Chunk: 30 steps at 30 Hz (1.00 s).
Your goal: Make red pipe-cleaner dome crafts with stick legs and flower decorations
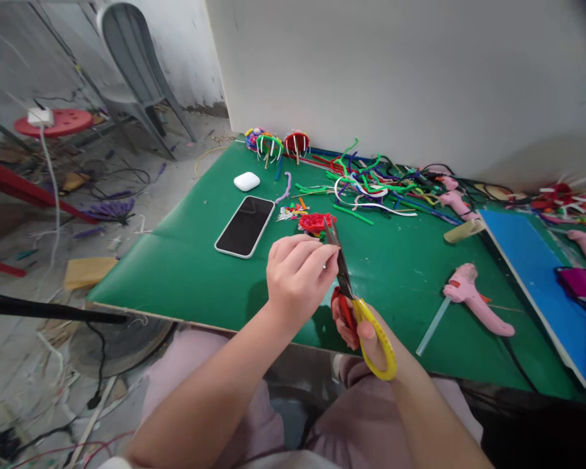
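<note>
My right hand (351, 326) grips scissors (366, 319) with one yellow and one red handle. Their blades point away from me, the tips reaching a red piece (317, 222) that looks made of pipe cleaners. My left hand (300, 270) is closed just in front of that red piece, its fingers pinched beside the blades. What lies between those fingers is mostly hidden, but the red piece seems to stick out from them. Small coloured clippings (293, 212) lie on the table just beyond.
A phone (247, 226) and a white earbud case (247, 181) lie left on the green table (176, 260). Pipe cleaners (366, 185) are heaped at the back, near small umbrella-like pieces (297, 143). Right are a pink glue gun (476, 299) and a blue board (532, 286).
</note>
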Available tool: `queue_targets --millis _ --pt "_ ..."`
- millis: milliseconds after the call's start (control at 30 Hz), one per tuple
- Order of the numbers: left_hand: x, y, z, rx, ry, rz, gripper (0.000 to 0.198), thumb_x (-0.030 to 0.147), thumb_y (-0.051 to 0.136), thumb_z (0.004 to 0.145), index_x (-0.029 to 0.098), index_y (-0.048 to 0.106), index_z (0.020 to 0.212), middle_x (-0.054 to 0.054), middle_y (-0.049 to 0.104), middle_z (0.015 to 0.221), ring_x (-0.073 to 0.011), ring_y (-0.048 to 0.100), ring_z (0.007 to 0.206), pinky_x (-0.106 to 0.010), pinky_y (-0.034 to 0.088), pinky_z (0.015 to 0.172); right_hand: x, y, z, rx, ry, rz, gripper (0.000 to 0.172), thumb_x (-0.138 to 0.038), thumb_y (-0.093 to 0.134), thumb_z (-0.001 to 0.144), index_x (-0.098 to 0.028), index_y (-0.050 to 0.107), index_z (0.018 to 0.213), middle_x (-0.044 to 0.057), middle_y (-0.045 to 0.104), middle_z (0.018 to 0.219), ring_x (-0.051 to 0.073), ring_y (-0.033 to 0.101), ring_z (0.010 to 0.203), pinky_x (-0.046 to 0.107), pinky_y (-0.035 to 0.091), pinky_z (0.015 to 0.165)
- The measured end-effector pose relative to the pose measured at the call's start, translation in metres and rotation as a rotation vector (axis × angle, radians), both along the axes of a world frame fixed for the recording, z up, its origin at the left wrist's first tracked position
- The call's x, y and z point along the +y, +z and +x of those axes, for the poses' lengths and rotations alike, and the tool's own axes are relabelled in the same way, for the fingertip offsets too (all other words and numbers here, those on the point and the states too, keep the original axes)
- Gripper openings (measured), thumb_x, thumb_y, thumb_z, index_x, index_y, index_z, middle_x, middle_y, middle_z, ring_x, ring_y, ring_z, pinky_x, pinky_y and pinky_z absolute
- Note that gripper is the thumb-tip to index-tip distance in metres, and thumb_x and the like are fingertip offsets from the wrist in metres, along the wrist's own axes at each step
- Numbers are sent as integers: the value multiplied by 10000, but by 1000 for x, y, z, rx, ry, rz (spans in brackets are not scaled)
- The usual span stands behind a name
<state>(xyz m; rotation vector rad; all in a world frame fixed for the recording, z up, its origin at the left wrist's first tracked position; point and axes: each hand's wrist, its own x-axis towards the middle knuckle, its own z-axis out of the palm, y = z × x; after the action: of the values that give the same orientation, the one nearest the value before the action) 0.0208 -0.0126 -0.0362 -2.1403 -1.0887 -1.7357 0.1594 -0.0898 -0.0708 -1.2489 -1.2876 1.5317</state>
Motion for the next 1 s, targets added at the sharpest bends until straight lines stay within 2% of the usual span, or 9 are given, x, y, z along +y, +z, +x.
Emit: queue_targets --millis 600,800,1000 --pt "5 -2 -2 19 29 -74 81 109 618 723 175 611 771 -7 658 739 -151 604 750 -302 476 733 2 2 0 62 -16 -29 809 -925 391 407 -193 438 748 -108 330 451 35 249 343 192 220 334" --pt "5 -2 -2 39 29 -90 68 122 611 737 181 614 771 -1 661 741 -144 601 746 -296 467 737 1 -3 1 96 -7 -14 789 -917 394 448 -194 442 761 -111 327 438 35 246 328 187 214 329" --pt "2 -5 -1 69 14 -63 84 136 631 732 193 622 793 0 657 750 -150 600 772 -303 462 756 1 2 2 79 6 6 759 -900 397 495 -193 445 767 -102 341 447 45 273 348 193 240 349"
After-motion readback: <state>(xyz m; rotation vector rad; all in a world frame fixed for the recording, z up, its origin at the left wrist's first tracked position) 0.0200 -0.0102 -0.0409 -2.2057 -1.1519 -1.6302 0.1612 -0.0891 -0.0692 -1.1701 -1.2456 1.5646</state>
